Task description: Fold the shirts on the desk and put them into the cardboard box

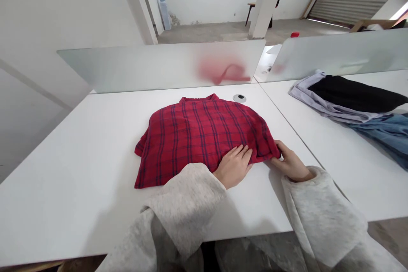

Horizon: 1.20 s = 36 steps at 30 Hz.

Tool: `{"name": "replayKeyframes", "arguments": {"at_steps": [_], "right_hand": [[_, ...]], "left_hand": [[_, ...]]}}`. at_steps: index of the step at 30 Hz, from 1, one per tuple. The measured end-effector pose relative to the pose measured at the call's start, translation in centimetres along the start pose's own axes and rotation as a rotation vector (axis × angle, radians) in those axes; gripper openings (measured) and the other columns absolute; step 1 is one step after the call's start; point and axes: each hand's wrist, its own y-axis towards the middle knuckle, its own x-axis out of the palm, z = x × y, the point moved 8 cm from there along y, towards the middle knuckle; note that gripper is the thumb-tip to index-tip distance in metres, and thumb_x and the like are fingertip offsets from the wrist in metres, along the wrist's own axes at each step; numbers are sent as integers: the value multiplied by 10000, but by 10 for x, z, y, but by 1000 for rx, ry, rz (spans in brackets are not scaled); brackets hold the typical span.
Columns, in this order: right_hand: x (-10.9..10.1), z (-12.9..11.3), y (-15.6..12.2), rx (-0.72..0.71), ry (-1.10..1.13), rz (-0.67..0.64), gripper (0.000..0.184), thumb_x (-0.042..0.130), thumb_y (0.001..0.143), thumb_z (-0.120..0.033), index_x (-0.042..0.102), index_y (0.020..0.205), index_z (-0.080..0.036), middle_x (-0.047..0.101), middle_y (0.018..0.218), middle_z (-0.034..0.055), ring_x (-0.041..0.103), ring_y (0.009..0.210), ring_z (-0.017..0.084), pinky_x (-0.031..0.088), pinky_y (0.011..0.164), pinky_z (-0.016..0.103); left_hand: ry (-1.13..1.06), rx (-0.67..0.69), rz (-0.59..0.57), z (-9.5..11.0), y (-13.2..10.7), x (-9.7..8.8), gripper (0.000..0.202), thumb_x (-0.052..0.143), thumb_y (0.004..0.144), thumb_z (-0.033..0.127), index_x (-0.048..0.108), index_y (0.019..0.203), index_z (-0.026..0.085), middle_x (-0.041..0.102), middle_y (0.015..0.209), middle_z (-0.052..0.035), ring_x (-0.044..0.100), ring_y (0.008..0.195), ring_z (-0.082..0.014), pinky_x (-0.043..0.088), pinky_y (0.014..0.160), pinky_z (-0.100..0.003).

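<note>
Pressing your left hand (234,165) flat, grip open, on the near edge of the red plaid flannel shirt (204,136), you are pinching its near right corner in your right hand (290,163). The shirt is lying mid white table (79,157), stretching leftward from both hands.

Soft-cuffed, pale grey marl sleeves (188,195); bare left hand (234,165) and right hand (291,163)
</note>
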Motion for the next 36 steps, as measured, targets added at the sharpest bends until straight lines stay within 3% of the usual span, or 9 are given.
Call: {"name": "replayKeyframes", "arguments": {"at_steps": [5, 10, 12, 14, 20, 26, 28, 31, 36], "right_hand": [[-23, 5, 0, 6, -53, 170, 119, 495, 797, -262, 580, 865, -212, 659, 817, 29, 610, 773, 183, 488, 744, 306], [-14, -12, 4, -74, -72, 41, 191, 556, 747, -315, 577, 906, -212, 655, 860, 39, 606, 785, 192, 492, 735, 306], [-15, -12, 5, -72, -80, 49, 137, 566, 744, -318, 579, 838, -219, 643, 815, 34, 594, 756, 185, 487, 714, 297], [-22, -6, 5, -45, -63, 104, 83, 543, 755, -300, 563, 723, -226, 630, 749, 30, 581, 722, 178, 476, 702, 295], [-25, 19, 3, 117, 187, 146, 175, 496, 668, -234, 480, 495, -223, 648, 702, 37, 586, 703, 190, 475, 708, 328], [-42, 37, -4, 298, 354, 302, 217, 560, 642, -273, 483, 445, -218, 649, 696, 26, 599, 689, 172, 512, 639, 293], [-44, 40, -6, 352, 367, 187, 238, 588, 657, -301, 514, 448, -214, 653, 670, 36, 604, 645, 163, 518, 583, 271], [-28, 30, -11, 363, 353, -234, 240, 609, 710, -362, 636, 539, -195, 680, 688, 55, 613, 603, 156, 535, 573, 268], [2, 6, -33, 328, 424, -749, 339, 555, 813, -428, 719, 970, -176, 721, 804, 73, 674, 642, 181, 558, 589, 292]], "left_hand": [[-4, 5, -6, 1, 0, 0, 468, 318, 975, 358, 423, 1331, 74, 482, 1393, -114, 427, 1298, -189, 319, 1099, -323], [14, 7, -7, 1, 0, 0, 466, 323, 973, 362, 432, 1323, 74, 497, 1379, -117, 429, 1297, -187, 318, 1098, -321], [25, 11, -9, 2, 0, 1, 461, 334, 971, 360, 434, 1322, 79, 498, 1379, -114, 428, 1298, -185, 321, 1096, -321], [31, 14, -11, 2, 0, 1, 459, 346, 968, 361, 436, 1322, 82, 494, 1383, -108, 426, 1299, -187, 321, 1096, -323], [35, 17, -2, 2, 0, 2, 463, 343, 968, 370, 446, 1319, 86, 492, 1385, -107, 428, 1298, -192, 323, 1093, -326], [40, 22, 25, 2, -1, 2, 469, 344, 965, 390, 465, 1310, 98, 514, 1365, -104, 440, 1289, -194, 329, 1090, -333], [33, 17, 27, 2, -2, 2, 476, 345, 962, 403, 472, 1309, 103, 518, 1362, -100, 440, 1289, -198, 325, 1093, -335], [-3, -1, 35, 1, -1, -1, 471, 351, 960, 404, 483, 1307, 114, 522, 1359, -94, 444, 1286, -190, 333, 1091, -331], [-99, -88, 97, -7, 0, -13, 435, 399, 946, 381, 516, 1287, 138, 551, 1332, -69, 487, 1247, -151, 371, 1071, -289]]}}
